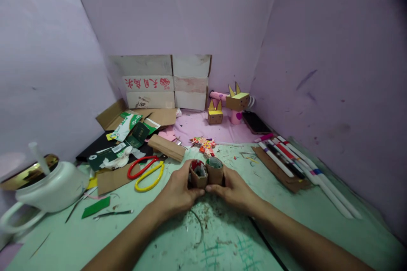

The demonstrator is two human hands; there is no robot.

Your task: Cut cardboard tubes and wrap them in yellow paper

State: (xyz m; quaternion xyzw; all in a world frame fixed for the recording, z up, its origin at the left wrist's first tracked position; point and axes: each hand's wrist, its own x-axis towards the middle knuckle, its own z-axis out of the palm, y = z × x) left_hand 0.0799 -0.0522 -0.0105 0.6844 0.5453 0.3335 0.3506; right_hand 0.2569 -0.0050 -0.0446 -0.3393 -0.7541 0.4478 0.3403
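Observation:
Two short cardboard tubes stand side by side in the middle of the green tabletop point(178, 245). My left hand point(178, 188) is closed around the left cardboard tube point(199, 181), which has an angular rim and red and grey inside. Wrapped round the right cardboard tube point(215, 175), a rounder one with a greenish-grey inside, is my right hand point(233, 188). Both thumbs lie across the near side and almost meet between the tubes. Just behind them is a floral-patterned paper piece point(205, 145). The fingers on the far sides are partly hidden.
Scissors with red and yellow handles point(149, 173), a folded cardboard strip point(167, 147) and paper scraps point(127, 131) lie left. A white teapot-shaped cup point(52, 188) stands far left. Several markers point(305, 165) and a phone point(256, 123) are right. Cardboard animal heads point(215, 116) stand behind.

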